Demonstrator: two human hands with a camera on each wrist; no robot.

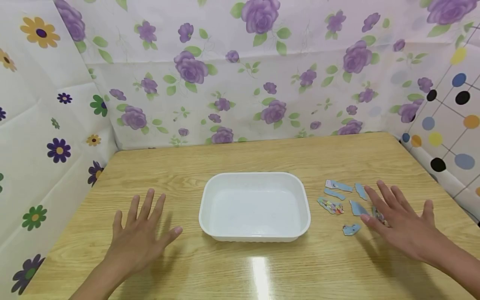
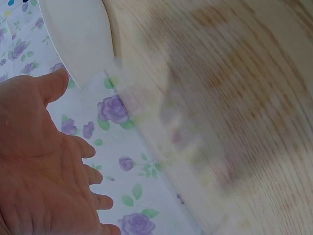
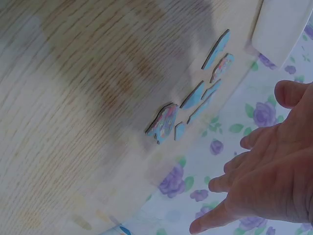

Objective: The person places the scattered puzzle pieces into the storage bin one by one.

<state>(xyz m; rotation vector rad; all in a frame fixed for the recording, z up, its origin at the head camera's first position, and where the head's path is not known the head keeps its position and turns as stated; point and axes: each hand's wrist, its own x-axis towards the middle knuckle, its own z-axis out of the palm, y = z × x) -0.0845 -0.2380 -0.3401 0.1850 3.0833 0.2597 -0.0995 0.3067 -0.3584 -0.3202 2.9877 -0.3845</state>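
Observation:
A white rectangular basin stands at the middle of the wooden table. Left of it my left hand hovers palm down with fingers spread, holding nothing. On the other side my right hand is also spread and bare, above a scatter of flat, torn-looking pieces. Among these are a light blue strip, a multicoloured piece and a small blue piece. In the right wrist view a larger multicoloured piece lies nearest; in the head view my right hand partly hides it.
The wood-grain table backs onto a cloth with purple roses. A flower-print cloth rises at the left, and a dotted cloth at the right. Light glares off the table in front of the basin.

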